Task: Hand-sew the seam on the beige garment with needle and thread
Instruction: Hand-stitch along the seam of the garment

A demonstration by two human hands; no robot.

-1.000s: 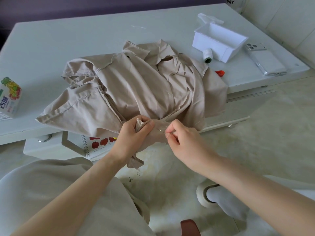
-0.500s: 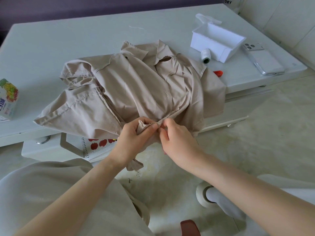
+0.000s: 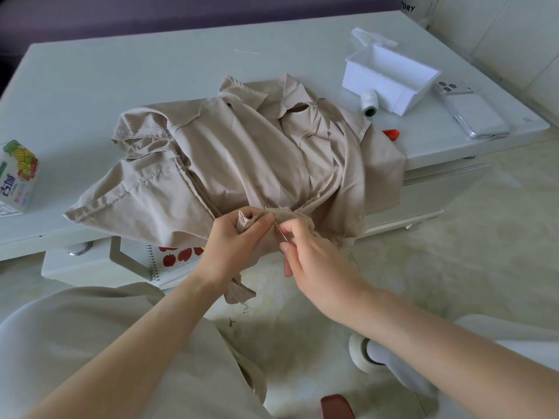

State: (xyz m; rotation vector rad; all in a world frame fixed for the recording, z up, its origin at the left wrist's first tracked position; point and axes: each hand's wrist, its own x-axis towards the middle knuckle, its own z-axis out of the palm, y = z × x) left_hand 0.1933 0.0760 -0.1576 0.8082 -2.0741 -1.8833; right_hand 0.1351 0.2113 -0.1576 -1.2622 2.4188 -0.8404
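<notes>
Now the big white tabletop (image 3: 121, 71) holds the beige garment (image 3: 242, 152). It lies bunched in a heap by the near edge and hangs over it. The left hand (image 3: 239, 237) grips a fold of the seam just past that edge, with the thumb on top. The right hand (image 3: 314, 261) sits close beside it, and its fingertips pinch the needle (image 3: 280, 232). Half a second ago this hand was pushed right up against the left thumb and hid the needle. Now it has come back a little toward the person. A white box (image 3: 390, 77) stands near the far right corner, with a phone (image 3: 472, 113) beside it. A juice carton (image 3: 18, 173) sits at the left edge. A spool of thread (image 3: 368, 102) lies right beside the box. The needle leans from the cloth by the left thumb down to the right fingers.
</notes>
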